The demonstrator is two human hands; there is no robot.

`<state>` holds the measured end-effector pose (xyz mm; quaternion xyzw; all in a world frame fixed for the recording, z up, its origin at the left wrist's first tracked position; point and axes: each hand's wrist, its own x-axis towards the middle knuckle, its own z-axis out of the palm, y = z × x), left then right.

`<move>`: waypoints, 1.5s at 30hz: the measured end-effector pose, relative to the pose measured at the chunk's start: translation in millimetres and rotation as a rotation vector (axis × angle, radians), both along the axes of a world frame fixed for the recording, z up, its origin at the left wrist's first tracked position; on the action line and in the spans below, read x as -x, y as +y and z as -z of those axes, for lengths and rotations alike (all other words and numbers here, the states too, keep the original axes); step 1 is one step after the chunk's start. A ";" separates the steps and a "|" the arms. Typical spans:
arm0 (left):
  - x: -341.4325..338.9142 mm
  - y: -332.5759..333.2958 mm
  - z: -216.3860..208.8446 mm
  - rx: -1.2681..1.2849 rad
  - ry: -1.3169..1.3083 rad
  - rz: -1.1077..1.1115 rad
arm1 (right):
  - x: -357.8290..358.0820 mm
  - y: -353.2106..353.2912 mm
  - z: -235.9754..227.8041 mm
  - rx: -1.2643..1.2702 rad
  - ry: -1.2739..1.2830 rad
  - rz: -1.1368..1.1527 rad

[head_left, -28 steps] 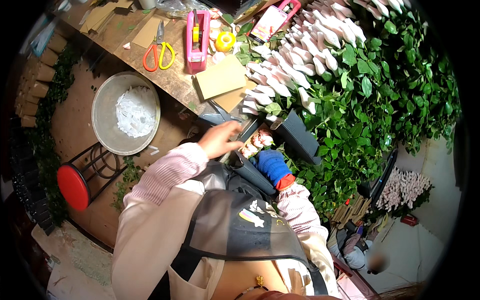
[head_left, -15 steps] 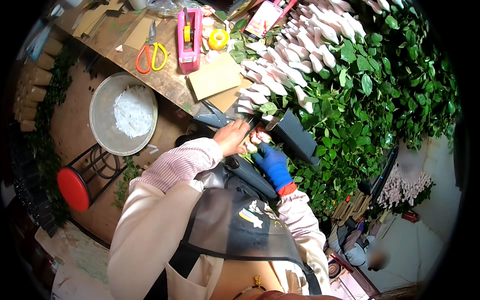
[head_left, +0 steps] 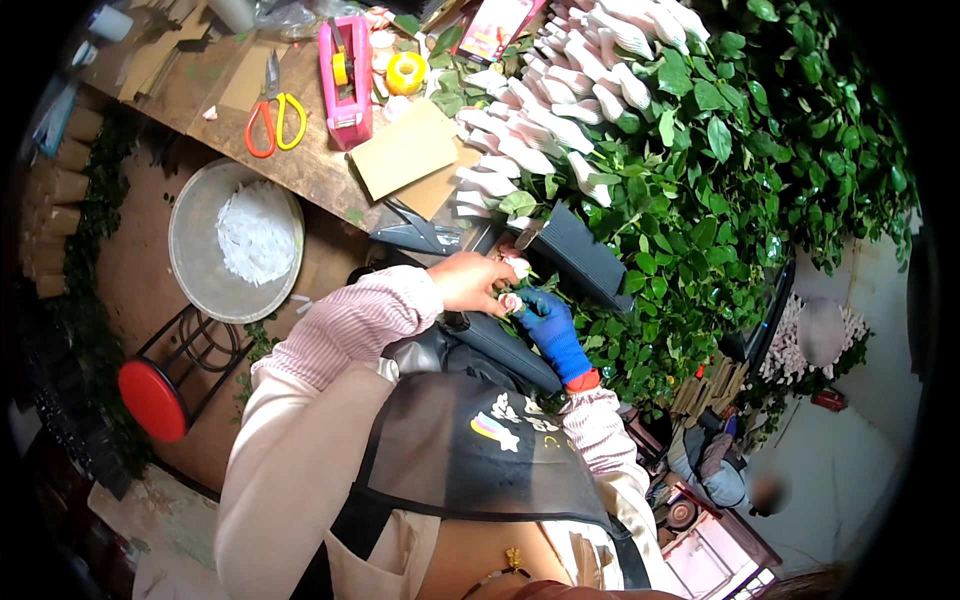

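Bare and bent at the fingers, my left hand (head_left: 473, 284) is at a small pink rose (head_left: 511, 302), its thumb against the bloom. My right hand (head_left: 550, 332), in a blue glove with a red cuff, pinches the same rose just below its head; the stem is mostly hidden by the glove. Another pink rose head (head_left: 518, 267) lies just beyond my left fingertips. Both hands are between two dark padded arms, one ribbed pad (head_left: 575, 258) on the far right side and a smooth pad (head_left: 505, 352) nearer my apron.
Many roses in white net sleeves (head_left: 540, 120) lie beyond the hands, their leafy stems (head_left: 690, 260) filling the right. On the wooden table (head_left: 310, 165) are scissors (head_left: 274, 115), a pink tape dispenser (head_left: 347, 90), a yellow tape roll (head_left: 406, 73) and cardboard (head_left: 403, 150). A bucket (head_left: 185, 255) and red stool (head_left: 153, 399) stand left.
Both hands have come together on one rose head, its bloom now showing between them. My gloved fingers have closed in from a looser pose. The whole view has shifted slightly.
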<state>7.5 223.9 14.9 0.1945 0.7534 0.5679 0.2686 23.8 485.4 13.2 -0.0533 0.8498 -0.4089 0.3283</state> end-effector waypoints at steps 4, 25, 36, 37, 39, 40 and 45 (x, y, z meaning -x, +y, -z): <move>5.4 27.8 16.6 0.143 0.079 0.076 | -2.2 10.5 15.1 -0.090 0.223 -0.159; -31.3 -20.9 15.9 -0.152 -0.267 -0.398 | 43.7 12.2 -114.5 0.027 0.410 -0.114; 11.9 34.4 8.6 0.533 0.480 0.332 | 71.4 24.5 -162.4 0.262 0.623 0.033; 11.2 34.5 9.5 0.527 0.488 0.329 | 90.5 34.8 -176.2 0.334 0.600 0.189; 9.3 35.2 15.0 0.504 0.460 0.327 | 136.6 61.8 -182.1 0.308 0.802 0.357; 8.1 32.2 21.6 0.502 0.416 0.319 | 160.9 69.7 -187.6 0.182 0.911 0.400; 5.7 34.3 16.2 0.429 0.404 0.311 | 268.6 117.0 -151.7 -0.441 1.472 0.363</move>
